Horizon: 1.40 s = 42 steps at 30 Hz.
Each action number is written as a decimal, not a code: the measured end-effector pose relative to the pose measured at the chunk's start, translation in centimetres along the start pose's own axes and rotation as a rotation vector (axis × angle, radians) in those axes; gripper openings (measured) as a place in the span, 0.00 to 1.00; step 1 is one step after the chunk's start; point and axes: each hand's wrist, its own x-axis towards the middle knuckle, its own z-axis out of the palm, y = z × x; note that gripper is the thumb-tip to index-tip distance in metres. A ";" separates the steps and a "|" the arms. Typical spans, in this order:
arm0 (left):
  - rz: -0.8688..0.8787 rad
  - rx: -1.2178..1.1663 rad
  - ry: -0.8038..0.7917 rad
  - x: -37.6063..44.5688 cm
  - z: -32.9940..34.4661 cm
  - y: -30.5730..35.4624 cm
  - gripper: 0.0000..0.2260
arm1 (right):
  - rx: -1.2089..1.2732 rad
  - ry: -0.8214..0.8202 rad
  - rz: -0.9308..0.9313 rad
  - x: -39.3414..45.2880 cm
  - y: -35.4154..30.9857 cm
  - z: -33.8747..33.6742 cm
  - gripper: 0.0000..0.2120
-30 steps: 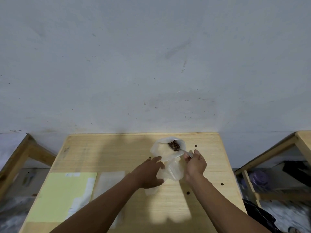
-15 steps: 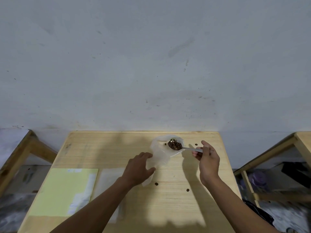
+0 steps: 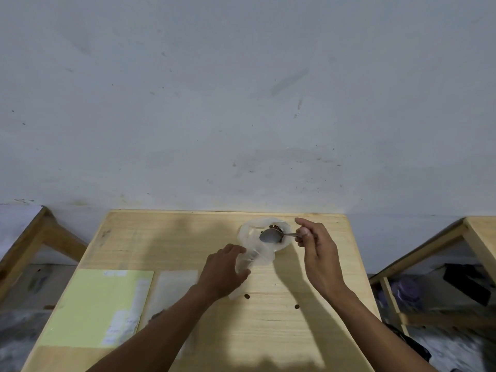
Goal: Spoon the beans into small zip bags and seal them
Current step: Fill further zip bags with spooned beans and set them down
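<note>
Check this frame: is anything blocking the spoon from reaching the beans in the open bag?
Nothing visible blocks it. The spoon, held by the right hand, sits over the open bag beside the beans.

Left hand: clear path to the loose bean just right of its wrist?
Probably yes. The loose bean lies bare on the table, nothing between it and the left hand. But that hand is gripping a small clear bag, so it would have to let go first.
</note>
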 end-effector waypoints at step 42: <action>0.210 0.107 -0.091 1.2 0.1 1.5 0.19 | 0.751 0.563 0.794 1.4 6.7 3.7 0.15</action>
